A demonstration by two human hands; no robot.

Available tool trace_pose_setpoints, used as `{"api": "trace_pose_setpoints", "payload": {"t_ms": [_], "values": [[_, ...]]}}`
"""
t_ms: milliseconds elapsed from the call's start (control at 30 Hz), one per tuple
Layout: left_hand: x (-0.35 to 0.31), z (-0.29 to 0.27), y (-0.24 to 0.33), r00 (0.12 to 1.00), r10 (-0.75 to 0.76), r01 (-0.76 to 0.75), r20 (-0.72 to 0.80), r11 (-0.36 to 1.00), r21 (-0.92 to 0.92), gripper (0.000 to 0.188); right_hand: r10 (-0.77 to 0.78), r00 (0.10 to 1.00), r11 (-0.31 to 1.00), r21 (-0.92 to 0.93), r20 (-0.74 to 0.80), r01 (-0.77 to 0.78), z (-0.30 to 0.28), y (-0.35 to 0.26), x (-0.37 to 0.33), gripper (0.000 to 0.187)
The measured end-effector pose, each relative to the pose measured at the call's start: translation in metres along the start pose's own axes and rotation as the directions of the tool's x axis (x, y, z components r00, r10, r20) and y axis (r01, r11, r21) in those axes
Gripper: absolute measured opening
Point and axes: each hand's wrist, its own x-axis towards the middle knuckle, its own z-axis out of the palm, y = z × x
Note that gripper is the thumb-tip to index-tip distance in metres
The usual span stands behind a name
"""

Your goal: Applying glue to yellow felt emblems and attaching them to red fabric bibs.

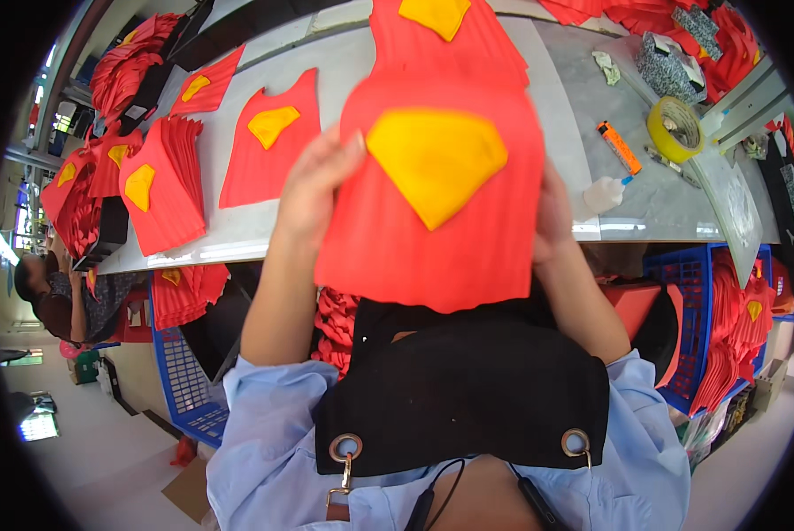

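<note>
Up in front of my chest is a red fabric piece (432,270) with a yellow, diamond-like patch (437,164) on its upper middle. My left hand (313,177) grips its left edge, the thumb lying on the front. On the opposite edge is my right hand (552,211), its fingers mostly hidden behind the fabric. Beyond the held piece, another red piece with a yellow patch (450,40) lies on the table. A single patched red piece (277,155) rests flat to the left, beside a fanned stack of such pieces (167,186).
Yellow tape rolls (675,129), an orange box cutter (620,148) and a small white bottle (604,195) are on the table's right. Blue baskets (189,376) with red pieces stand below both sides. Another person (83,301) sits at far left.
</note>
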Motion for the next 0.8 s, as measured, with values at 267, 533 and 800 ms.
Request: {"api": "trace_pose_setpoints", "payload": {"t_ms": [267,533,800], "values": [[-0.062,-0.003,-0.029,0.986,0.127,-0.140,0.104,0.982,0.129,0.033,0.042,0.991,0.748,-0.661,0.123,0.051,0.023,-0.011,-0.020,0.039],[-0.072,0.004,-0.032,0.999,-0.043,0.041,0.025,0.996,0.078,0.034,0.092,0.977,0.644,-0.760,0.193,0.090,0.037,-0.005,-0.032,0.023],[-0.035,0.035,0.032,0.809,0.089,-0.582,0.582,-0.023,0.813,0.041,0.203,0.963,0.375,-0.922,0.180,0.093,0.055,-0.005,-0.040,0.023]]}}
